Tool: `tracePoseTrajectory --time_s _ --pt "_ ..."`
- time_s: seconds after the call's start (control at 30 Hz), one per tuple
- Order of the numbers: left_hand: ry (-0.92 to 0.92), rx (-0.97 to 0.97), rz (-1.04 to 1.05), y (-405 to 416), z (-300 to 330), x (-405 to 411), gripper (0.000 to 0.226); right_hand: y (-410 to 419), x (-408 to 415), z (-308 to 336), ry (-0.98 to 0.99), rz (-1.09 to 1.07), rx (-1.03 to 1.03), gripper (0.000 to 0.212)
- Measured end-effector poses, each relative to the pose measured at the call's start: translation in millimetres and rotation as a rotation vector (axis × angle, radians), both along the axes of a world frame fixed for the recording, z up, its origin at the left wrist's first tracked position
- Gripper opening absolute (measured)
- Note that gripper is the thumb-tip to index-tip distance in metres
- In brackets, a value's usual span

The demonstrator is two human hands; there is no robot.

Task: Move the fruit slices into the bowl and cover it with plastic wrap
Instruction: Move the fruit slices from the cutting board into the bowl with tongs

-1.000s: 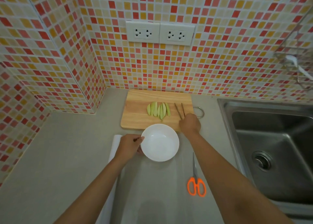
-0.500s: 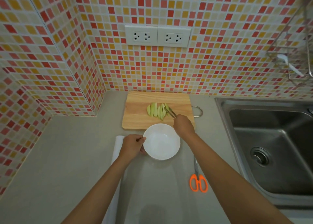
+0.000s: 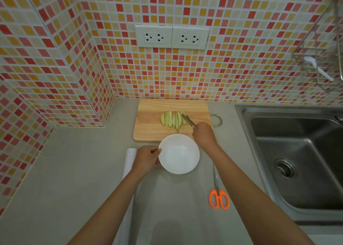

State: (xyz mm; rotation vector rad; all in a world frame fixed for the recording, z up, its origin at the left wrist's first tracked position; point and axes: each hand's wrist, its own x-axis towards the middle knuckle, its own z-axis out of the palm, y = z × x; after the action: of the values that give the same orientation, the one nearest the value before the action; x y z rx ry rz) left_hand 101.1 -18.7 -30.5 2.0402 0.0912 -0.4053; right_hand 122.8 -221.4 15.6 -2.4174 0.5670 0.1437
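Observation:
Several pale green fruit slices (image 3: 171,120) lie in a row on a wooden cutting board (image 3: 148,129) at the back of the counter. In front of the board stands an empty white bowl (image 3: 179,153). My left hand (image 3: 147,159) grips the bowl's left rim. My right hand (image 3: 203,134) holds metal tongs (image 3: 188,120) whose tips reach the rightmost slice. A roll of plastic wrap (image 3: 130,159) lies on the counter, partly under my left forearm.
Orange-handled scissors (image 3: 218,198) lie on the grey counter to the right of the bowl. A steel sink (image 3: 297,157) fills the right side. Tiled walls close off the back and left. A wire rack (image 3: 321,66) hangs at the upper right.
My right hand has swung the tongs left, from the bare board beside the slices to the rightmost slice. My left hand stays on the bowl's rim.

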Motion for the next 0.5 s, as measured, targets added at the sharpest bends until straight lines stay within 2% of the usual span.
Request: tracePoseTrajectory --time_s 0.07,0.13,0.23,0.37,0.5 --pt "-0.003 0.02 -0.001 -0.6 -0.6 2.0 0.021 1.8 -32.8 7.1 -0.053 -0.007 0.072 0.036" --pt "-0.002 0.039 -0.006 -1.3 -0.8 3.9 0.022 5.7 -73.3 7.1 -0.064 0.018 0.124 0.034" --pt "0.001 0.042 -0.013 -2.3 0.3 5.8 0.024 12.7 -116.5 -0.4 0.001 0.055 0.102 0.035" --pt "-0.001 0.04 -0.016 -2.8 1.6 7.0 0.023 19.6 -126.9 -3.5 0.098 0.107 0.007 0.025" --pt "0.018 0.027 -0.016 -2.0 1.3 8.8 0.022 17.7 -105.5 10.2 -0.036 0.059 0.024 0.024"
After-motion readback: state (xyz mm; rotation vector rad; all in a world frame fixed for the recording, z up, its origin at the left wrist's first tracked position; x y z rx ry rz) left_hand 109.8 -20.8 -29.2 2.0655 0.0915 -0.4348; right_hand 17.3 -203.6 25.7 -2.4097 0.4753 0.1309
